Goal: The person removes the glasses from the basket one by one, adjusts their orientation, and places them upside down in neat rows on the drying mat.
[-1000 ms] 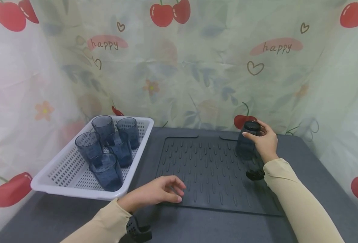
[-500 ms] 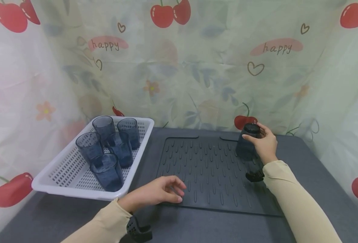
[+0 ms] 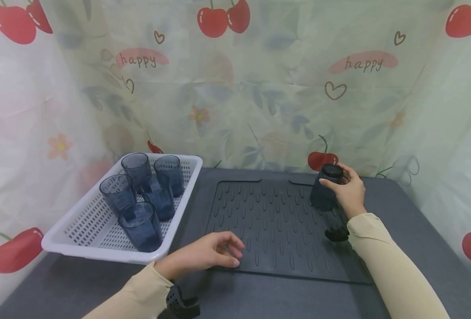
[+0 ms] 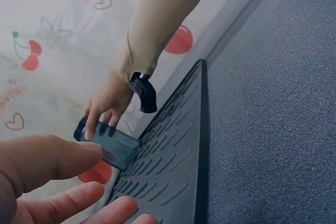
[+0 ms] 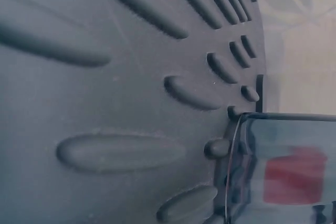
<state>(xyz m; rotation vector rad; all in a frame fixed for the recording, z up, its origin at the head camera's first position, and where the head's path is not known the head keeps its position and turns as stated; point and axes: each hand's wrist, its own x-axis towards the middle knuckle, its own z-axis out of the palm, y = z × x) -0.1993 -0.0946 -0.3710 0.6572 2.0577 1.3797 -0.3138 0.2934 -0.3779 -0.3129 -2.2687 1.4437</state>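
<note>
My right hand [image 3: 348,190] grips a dark blue glass [image 3: 324,192] near its base. The glass is upside down at the far right corner of the black ridged drying mat [image 3: 267,226]. In the right wrist view the rim of the glass [image 5: 286,166] is right at the mat's ridges. My left hand [image 3: 209,252] hovers by the mat's front left corner, fingers loosely bent with nothing between them. In the left wrist view the left hand's thumb and fingers [image 4: 58,161] are spread apart.
A white perforated basket [image 3: 100,253] at the left holds several upright blue glasses [image 3: 141,228]. A dark grey cloth [image 3: 235,297] covers the table, and a patterned curtain [image 3: 255,110] hangs behind and at the sides.
My right hand has lowered the upside-down glass slightly onto the mat's far right corner. My left hand and the basket have stayed put.
</note>
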